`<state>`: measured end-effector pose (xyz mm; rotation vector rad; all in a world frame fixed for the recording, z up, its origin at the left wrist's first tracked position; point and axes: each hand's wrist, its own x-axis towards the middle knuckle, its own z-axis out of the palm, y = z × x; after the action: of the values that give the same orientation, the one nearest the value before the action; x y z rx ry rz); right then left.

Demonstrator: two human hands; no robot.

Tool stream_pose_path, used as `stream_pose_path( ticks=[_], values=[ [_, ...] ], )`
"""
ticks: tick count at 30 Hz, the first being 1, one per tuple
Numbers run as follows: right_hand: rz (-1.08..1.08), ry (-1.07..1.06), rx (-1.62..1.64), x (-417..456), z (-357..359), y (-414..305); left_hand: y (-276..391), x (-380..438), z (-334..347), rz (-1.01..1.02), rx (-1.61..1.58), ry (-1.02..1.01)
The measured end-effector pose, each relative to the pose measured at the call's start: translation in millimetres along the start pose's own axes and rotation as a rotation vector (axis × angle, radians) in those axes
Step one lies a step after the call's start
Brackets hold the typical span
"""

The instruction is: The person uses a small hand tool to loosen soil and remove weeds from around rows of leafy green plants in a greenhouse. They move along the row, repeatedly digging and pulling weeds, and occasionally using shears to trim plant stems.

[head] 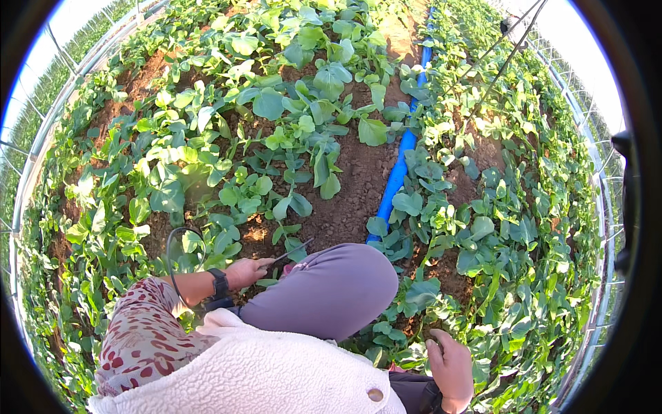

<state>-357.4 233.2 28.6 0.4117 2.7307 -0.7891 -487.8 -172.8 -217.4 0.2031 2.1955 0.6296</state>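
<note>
My left hand (247, 272) is closed around a thin, dark tool (295, 249), which looks like a slim blade. Its tip points up and right over bare soil and leaves, just beyond my bent knee (331, 290). On the right, my right hand (451, 366) is low among leafy green plants (424, 295) beside my other leg. Its thumb and forefinger are bent toward the leaves. The remaining fingers are mostly hidden, and whether they hold anything is unclear.
A blue hose (395, 176) runs away from my knee between the plant rows. Brown soil (357, 165) shows beside it. A black cable (169, 253) loops from my left wrist strap (219, 282). Greenhouse frame pipes (39, 139) curve along the sides, and dark cords (504, 67) hang upper right.
</note>
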Motion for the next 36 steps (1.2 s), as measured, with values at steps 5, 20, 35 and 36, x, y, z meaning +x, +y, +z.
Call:
stream_pose_path(
  ticks=[5,20,35,36],
  values=[
    [0.061,-0.009,0.030,2.7,0.9,2.7,5.8,42.6,18.7,0.158,-0.290,0.247],
    [0.123,-0.034,-0.024,19.7,10.0,16.9,0.5,134.7,45.2,0.042,-0.281,0.393],
    [0.003,0.047,-0.048,2.6,14.1,18.2,3.5,97.5,44.0,0.087,-0.435,0.591],
    [0.013,0.045,-0.045,0.7,13.6,20.6,-3.6,91.5,50.6,0.101,-0.450,0.630]
  ],
)
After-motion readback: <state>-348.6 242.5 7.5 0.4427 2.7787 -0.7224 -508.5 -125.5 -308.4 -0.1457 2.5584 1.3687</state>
